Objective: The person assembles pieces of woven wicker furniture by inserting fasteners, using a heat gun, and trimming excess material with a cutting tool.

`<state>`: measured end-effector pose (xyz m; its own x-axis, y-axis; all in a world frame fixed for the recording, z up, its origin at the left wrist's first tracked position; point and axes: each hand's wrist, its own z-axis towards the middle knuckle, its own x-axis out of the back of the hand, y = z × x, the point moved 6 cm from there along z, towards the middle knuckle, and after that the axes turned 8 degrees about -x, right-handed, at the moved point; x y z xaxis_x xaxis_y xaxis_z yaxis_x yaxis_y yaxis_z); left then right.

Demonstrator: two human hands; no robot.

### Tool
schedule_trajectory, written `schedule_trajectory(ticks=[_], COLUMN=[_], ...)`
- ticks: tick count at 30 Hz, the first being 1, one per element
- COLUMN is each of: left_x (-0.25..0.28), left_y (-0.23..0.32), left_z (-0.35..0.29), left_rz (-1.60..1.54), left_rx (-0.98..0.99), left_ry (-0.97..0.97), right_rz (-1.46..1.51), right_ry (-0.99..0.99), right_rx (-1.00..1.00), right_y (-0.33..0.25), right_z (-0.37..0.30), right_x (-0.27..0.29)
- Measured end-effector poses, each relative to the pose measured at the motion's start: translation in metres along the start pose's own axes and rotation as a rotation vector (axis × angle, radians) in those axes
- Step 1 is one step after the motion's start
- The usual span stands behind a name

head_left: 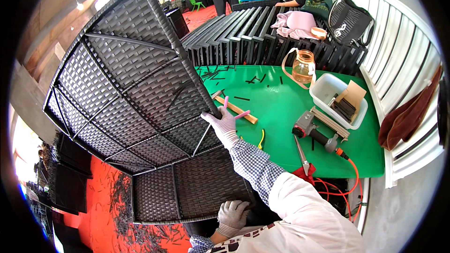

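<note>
A large black wicker furniture frame [126, 93] stands tilted in front of me, with a second woven section [206, 178] joined at its lower end. My right hand [224, 125], in a pale striped glove, is closed around the tall section's right edge. Two pink prongs [243, 114] stick out beside that hand; whether they belong to a held tool cannot be told. Lower down, my left hand [232, 218], gloved in grey stripes, curls over the lower section's near edge. Beyond the right hand, a hammer [241, 111] with a wooden handle lies on the green table [276, 112].
At right on the table are an air nail gun [313, 129] with an orange hose [357, 178], metal shears [301, 153] and a plastic tub [321, 89]. An orange bottle [303, 68] stands behind. Stacked black frames [229, 42] and two people are farther back. Black scraps [124, 206] litter the red floor.
</note>
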<state>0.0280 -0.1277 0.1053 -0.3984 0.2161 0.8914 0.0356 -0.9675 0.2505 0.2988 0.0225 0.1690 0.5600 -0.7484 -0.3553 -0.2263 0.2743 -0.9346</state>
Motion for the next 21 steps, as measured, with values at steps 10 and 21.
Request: schedule_trajectory(ticks=[10,21], left_x=[-0.015,-0.014], left_y=[-0.001,0.008], left_z=[-0.002,-0.003], left_rz=[0.000,0.010], left_rx=[0.011,0.008], left_ry=[-0.012,0.003], right_rz=[0.000,-0.018], right_ry=[-0.006,-0.039], right_rx=[0.019,-0.005], right_y=[-0.006,-0.007], right_z=[-0.008,-0.016], right_x=[0.009,0.009])
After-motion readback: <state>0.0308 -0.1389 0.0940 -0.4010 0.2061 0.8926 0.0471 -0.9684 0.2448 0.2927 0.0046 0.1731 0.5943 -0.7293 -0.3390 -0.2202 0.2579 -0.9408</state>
